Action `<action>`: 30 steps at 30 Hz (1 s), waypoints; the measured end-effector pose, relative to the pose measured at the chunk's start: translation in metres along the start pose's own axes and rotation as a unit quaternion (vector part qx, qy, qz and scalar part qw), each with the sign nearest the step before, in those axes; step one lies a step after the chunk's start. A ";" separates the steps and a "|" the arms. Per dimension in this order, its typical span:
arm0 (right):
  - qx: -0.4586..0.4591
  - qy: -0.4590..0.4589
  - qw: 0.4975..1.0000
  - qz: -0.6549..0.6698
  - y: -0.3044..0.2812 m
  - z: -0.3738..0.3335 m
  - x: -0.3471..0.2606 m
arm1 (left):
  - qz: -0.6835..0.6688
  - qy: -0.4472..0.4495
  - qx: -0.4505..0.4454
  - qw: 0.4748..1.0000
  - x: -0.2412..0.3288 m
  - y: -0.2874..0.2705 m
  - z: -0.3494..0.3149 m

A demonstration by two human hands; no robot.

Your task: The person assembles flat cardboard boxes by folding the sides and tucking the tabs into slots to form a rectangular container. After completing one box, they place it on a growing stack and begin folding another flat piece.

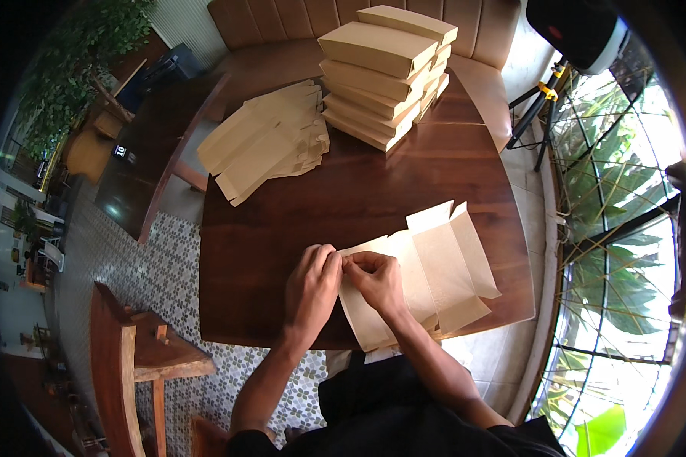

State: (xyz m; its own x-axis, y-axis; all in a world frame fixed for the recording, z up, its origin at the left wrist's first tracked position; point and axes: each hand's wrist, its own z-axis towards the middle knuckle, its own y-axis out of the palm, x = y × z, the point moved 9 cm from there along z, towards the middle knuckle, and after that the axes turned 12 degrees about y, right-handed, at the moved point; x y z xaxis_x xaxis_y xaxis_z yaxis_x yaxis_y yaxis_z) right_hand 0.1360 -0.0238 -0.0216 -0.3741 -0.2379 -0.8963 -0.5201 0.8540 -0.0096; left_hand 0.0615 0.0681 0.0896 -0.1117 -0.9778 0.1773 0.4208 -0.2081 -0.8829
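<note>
A large dark brown wooden table (320, 206) fills the middle of the view, and behind it stands a long tan padded bench (282, 53). On the far side of the table there is a tall stack of folded brown cardboard boxes (385, 72), and just to the left of it lies a loose pile of flat brown cardboard blanks (270, 137), which reaches over the left edge of the table. Near the front edge lies one unfolded brown cardboard box blank (434, 278), with its flaps spread open to the right and one corner hanging over the table edge. The left hand (312, 286) and the right hand (377, 282) meet at the left upper edge of this blank; both have the fingers curled narrow and pinch the cardboard edge, with the fingertips touching each other.
</note>
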 end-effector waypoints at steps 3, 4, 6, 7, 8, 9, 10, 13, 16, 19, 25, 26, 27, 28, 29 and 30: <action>-0.047 0.058 0.991 0.109 0.005 0.001 0.006 | -0.006 0.030 -0.008 0.999 0.002 -0.001 0.004; -0.059 0.099 0.982 0.147 0.006 0.001 0.012 | -0.008 0.042 -0.005 0.999 0.004 -0.001 0.004; -0.071 0.088 0.981 0.158 0.005 0.000 0.010 | -0.016 0.041 0.032 0.999 0.006 -0.004 0.004; -0.070 0.088 0.981 0.161 0.003 0.000 0.010 | -0.018 0.043 0.050 0.998 0.008 -0.005 0.004; -0.072 0.091 0.980 0.162 0.002 0.000 0.010 | -0.019 0.038 0.060 0.997 0.009 -0.004 0.003; -0.076 0.094 0.979 0.162 0.002 0.001 0.010 | -0.024 0.035 0.066 0.997 0.009 -0.004 0.003; -0.081 0.096 0.979 0.162 0.002 0.001 0.010 | -0.023 0.034 0.072 0.997 0.009 -0.004 0.002; -0.086 0.085 0.979 0.164 0.004 0.002 0.009 | -0.019 0.024 0.077 0.997 0.008 -0.002 -0.001; -0.087 0.083 0.979 0.164 0.006 0.004 0.012 | -0.031 0.011 0.083 0.996 0.004 -0.001 -0.005; -0.105 0.093 0.980 0.142 0.008 0.005 0.019 | -0.055 -0.003 0.090 0.994 0.001 0.000 -0.008; -0.070 0.011 0.981 0.180 0.010 -0.002 0.011 | -0.131 -0.086 0.112 0.981 -0.003 -0.001 -0.018; -0.059 0.021 0.981 0.182 0.011 -0.005 0.013 | -0.149 -0.114 0.115 0.975 -0.005 0.001 -0.020; -0.047 0.031 0.981 0.184 0.011 -0.007 0.015 | -0.155 -0.124 0.119 0.973 -0.005 0.001 -0.021; -0.032 0.045 0.981 0.184 0.011 -0.009 0.017 | -0.167 -0.140 0.121 0.968 -0.005 0.002 -0.023; -0.035 0.050 0.975 0.215 0.013 -0.012 0.017 | -0.182 -0.159 0.123 0.963 -0.007 0.003 -0.024; -0.035 0.061 0.967 0.244 0.014 -0.015 0.018 | -0.176 -0.149 0.123 0.965 -0.005 0.001 -0.023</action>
State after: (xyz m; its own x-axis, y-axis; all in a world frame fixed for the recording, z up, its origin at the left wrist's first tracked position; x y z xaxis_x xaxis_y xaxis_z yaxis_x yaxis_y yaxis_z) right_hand 0.1107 -0.0229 -0.0309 -0.6737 0.1286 -0.7277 -0.3085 0.8459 0.4350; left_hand 0.0418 0.0737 0.0778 -0.0388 -0.8009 0.5976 0.6098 -0.4927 -0.6208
